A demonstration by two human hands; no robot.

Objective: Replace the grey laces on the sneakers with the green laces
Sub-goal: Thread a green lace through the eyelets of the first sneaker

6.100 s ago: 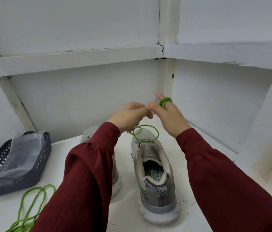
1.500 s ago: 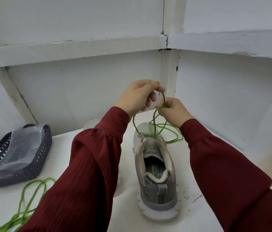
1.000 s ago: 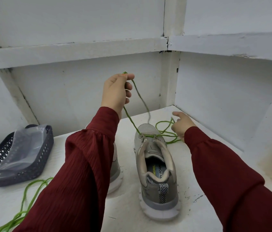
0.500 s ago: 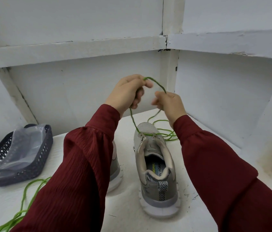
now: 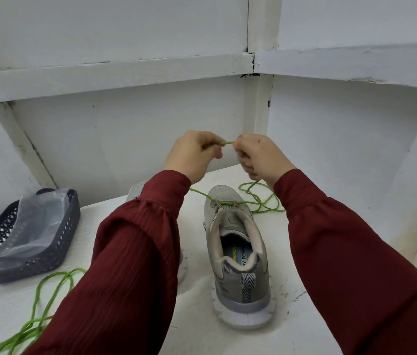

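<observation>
The hands have come closer, and the green lace (image 5: 225, 142) between them is now pulled straight. The left hand (image 5: 194, 155) and right hand (image 5: 262, 158) pinch it with curled fingers (image 5: 244, 161) above the grey sneaker (image 5: 238, 252) on the bench (image 5: 202, 329). The lace runs through the sneaker's front holes.

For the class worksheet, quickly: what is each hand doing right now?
Left hand: closed, pinching the green lace.
Right hand: closed, pinching the same green lace.
</observation>
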